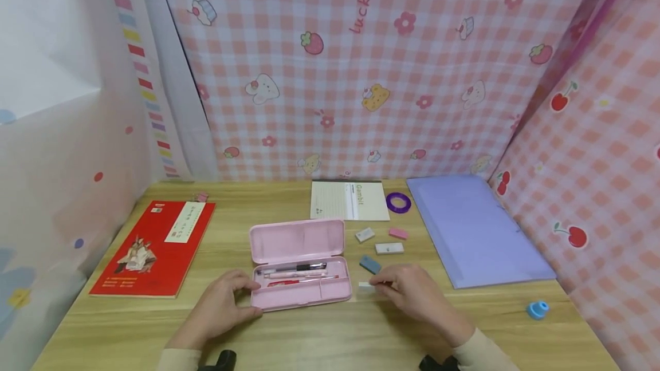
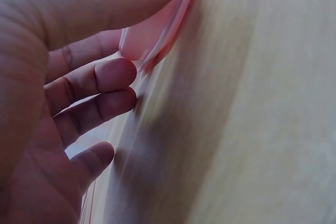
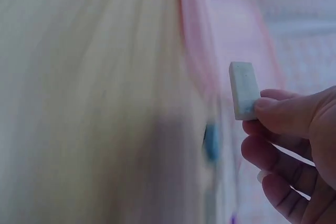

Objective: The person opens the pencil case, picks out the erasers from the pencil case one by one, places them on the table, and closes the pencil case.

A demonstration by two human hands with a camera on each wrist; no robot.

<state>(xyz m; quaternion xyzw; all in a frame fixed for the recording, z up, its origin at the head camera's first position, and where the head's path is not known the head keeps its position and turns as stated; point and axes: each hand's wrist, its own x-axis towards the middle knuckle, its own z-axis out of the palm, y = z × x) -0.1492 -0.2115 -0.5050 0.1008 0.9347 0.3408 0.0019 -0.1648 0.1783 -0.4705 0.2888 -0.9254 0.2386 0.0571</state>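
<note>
A pink pencil case [image 1: 296, 296] lies with its lid raised at the back. Inside its tray are a black-capped pen [image 1: 309, 267], a pale pink pen [image 1: 294, 274] and a red pen [image 1: 282, 283]. My left hand [image 1: 222, 305] holds the case's left end between thumb and fingers; the left wrist view shows the thumb along the pink edge. Just right of the case, my right hand [image 1: 412, 291] pinches a small white eraser [image 3: 244, 90] between thumb and index finger, above the table. A blue-grey eraser [image 1: 369, 264] lies behind that hand.
Farther back lie two white erasers [image 1: 389, 248] [image 1: 364, 235], a pink eraser [image 1: 398, 233], purple tape [image 1: 399, 202] and a notepad [image 1: 330, 202]. A lilac folder [image 1: 479, 233] and a blue cap-like object [image 1: 538, 310] are rightward; a red book [image 1: 154, 251] lies left.
</note>
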